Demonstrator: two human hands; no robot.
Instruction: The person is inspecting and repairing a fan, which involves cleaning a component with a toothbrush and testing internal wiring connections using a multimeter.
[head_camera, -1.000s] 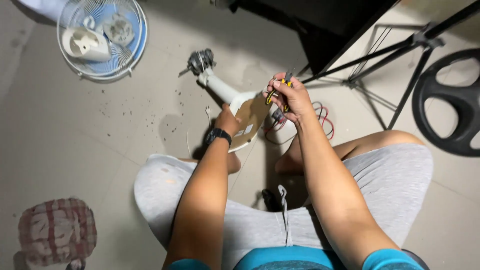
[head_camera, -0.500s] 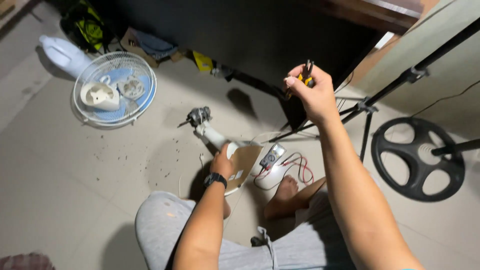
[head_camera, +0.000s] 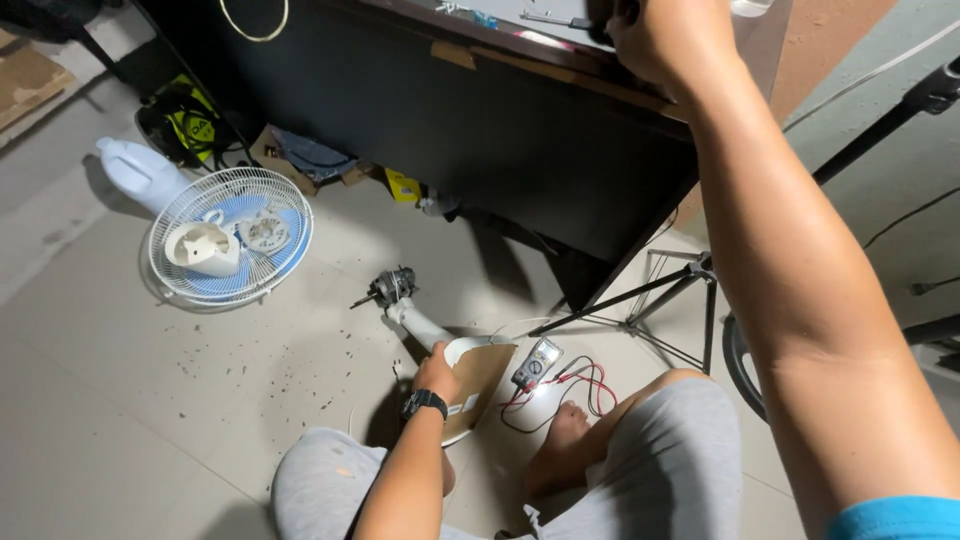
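Left hand (head_camera: 436, 372) grips white fan base (head_camera: 470, 385) on floor, motor neck (head_camera: 400, 300) angling away beyond it. Right hand (head_camera: 660, 35) raised onto tabletop (head_camera: 520, 45), closed or not: cannot tell. Small yellow box (head_camera: 402, 186) under tabletop; multimeter (head_camera: 537, 363) just right of left hand.

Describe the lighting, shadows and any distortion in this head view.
Head view: even overhead light on the pale floor, soft shadows under the fan guard and dark desk; wide-angle stretch enlarges the raised right hand and forearm; left hand on the fan base stays sharp.
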